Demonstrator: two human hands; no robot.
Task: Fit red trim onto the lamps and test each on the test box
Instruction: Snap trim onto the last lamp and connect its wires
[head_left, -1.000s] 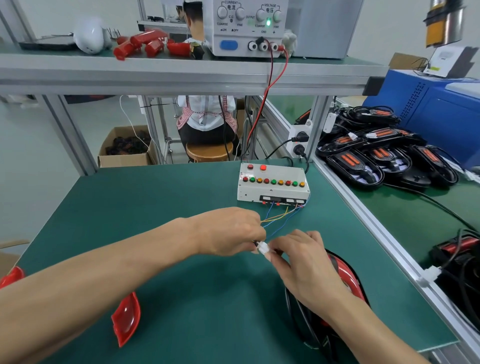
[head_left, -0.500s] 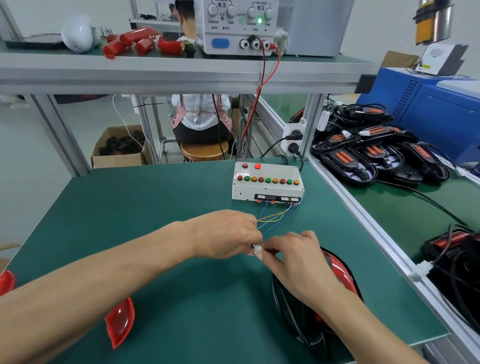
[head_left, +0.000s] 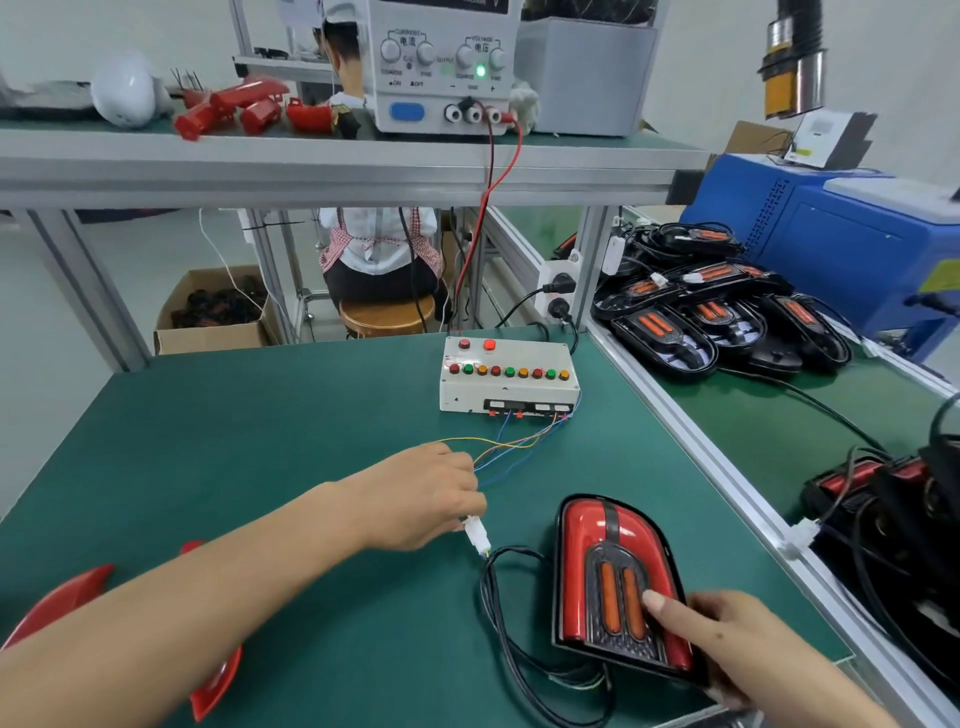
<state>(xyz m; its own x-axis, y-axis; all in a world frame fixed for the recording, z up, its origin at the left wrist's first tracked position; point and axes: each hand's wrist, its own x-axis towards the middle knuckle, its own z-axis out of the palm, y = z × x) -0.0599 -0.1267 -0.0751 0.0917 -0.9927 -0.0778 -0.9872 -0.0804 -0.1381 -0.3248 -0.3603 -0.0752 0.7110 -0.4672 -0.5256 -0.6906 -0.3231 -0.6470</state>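
Lamp (head_left: 618, 577), red-trimmed, rigid and glossy, near right on the counter (head_left: 260, 415), best held by its edges; right hand (head_left: 727, 639) grips its near end, left hand (head_left: 431, 493) pinching the white connector (head_left: 478, 535) wired to the test box (head_left: 506, 376).

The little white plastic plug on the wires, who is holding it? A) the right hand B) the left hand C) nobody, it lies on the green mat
B: the left hand pinches the small white plastic plug at its fingertips, while the right hand holds the red and black lamp on the green mat.
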